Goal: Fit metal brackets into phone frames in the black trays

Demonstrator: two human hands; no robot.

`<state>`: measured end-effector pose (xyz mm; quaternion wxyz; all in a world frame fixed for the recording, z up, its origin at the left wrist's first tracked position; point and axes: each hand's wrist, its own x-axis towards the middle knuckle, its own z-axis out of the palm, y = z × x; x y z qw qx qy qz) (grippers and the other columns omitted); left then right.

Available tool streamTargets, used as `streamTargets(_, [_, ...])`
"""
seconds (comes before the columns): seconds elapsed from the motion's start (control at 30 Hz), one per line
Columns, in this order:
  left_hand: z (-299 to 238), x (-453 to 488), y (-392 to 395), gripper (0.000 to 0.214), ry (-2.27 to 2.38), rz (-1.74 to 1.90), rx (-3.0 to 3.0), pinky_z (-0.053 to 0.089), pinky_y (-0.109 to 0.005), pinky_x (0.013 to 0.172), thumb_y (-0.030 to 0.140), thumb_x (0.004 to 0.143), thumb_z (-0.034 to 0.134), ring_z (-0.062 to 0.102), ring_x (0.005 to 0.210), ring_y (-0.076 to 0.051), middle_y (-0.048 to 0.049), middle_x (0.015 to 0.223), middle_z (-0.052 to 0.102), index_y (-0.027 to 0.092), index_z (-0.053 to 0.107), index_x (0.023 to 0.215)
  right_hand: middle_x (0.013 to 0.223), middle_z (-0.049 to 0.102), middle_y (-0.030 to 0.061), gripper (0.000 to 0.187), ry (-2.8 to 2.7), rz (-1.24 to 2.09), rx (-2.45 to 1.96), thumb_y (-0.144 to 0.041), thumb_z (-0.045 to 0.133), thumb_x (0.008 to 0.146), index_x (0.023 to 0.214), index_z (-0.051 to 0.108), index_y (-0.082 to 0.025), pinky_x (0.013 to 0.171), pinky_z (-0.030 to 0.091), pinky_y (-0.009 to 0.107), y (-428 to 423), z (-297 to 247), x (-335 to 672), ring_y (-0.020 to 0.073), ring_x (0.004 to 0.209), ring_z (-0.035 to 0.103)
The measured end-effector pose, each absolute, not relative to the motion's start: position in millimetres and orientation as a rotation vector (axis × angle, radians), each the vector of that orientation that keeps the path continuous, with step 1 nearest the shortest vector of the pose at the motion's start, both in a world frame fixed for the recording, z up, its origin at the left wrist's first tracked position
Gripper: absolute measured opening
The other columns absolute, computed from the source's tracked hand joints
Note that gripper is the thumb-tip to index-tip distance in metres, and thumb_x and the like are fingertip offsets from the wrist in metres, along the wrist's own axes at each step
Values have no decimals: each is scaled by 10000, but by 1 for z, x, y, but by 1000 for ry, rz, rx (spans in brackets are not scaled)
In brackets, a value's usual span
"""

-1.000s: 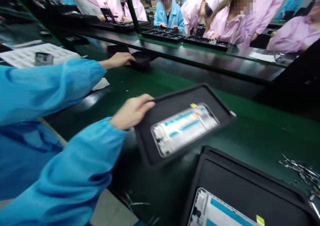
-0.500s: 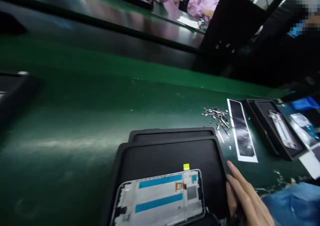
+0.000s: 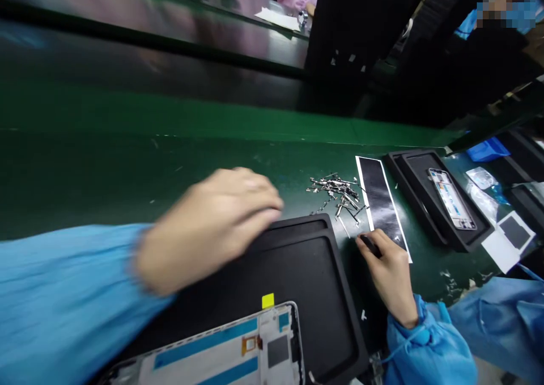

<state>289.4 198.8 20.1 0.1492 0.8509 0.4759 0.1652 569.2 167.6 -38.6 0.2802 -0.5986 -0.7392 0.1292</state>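
My left hand [image 3: 216,226], blurred by motion, hovers over the far left part of the black tray [image 3: 340,305]; whether its fingers hold anything is unclear. To the right of that tray, my right hand [image 3: 391,269] is closed, with a slim black object [image 3: 370,245] between thumb and fingers. Its kind cannot be made out. In the tray lies a phone frame [image 3: 204,356] with blue strips and a yellow tab [image 3: 267,301]. Just beyond my right hand sit a pile of small metallic parts [image 3: 338,192] and a white-edged sheet with a black strip [image 3: 382,198].
On the right, stacked black trays [image 3: 425,203] hold another phone frame [image 3: 453,201]. Clear plastic packaging [image 3: 482,189] and a blue bag [image 3: 488,148] lie past them. A blue sleeve [image 3: 501,317] of a person is at lower right. People in pink sit across the bench.
My left hand has come into view over the tray. My right hand has moved from the tray's edge toward the metallic parts and now pinches the black object. The view has shifted right.
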Motion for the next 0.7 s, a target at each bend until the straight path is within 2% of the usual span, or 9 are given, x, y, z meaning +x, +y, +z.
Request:
streamTargets(0.1, [23,364,231,195,1062,119,2646,407,-340,777,100,834,466,546,883,-206,-60,880,638,144,652,794,698,549,-20,97,-1925,350,-1600,-177,505,836,761,566,-182,573,392,198,167,-41,570,98,618,531])
streamTargets(0.3, [-7,430,266,91,866,-20,2725,381,-342,735,77,720,579,529,924,-248,-87,915,637,133,651,732,729,547,-15,89,-1821,390,-1577,-163,489,851,801,554,-197,596,399,198,150,-39,580,101,643,524])
streamTargets(0.4, [-19,429,265,96,811,-43,2728,365,-324,704,59,713,560,519,890,-233,-95,906,629,124,622,679,727,544,-13,87,-1780,407,-1554,-164,491,860,817,558,-201,601,403,196,146,-37,580,98,644,524])
streamTargets(0.57, [-18,427,261,118,767,-20,2676,348,-312,706,20,708,517,501,895,-225,-116,921,620,105,584,754,740,553,-17,96,-1741,410,-1521,-144,506,853,854,573,-213,618,419,180,146,-34,577,90,660,538])
streamTargets(0.7, [-5,427,257,114,761,35,2506,352,-266,638,55,765,477,509,749,-174,-32,731,600,140,546,734,754,572,-11,104,-1735,424,-1534,-156,508,851,894,586,-210,611,444,172,145,-35,578,89,651,551])
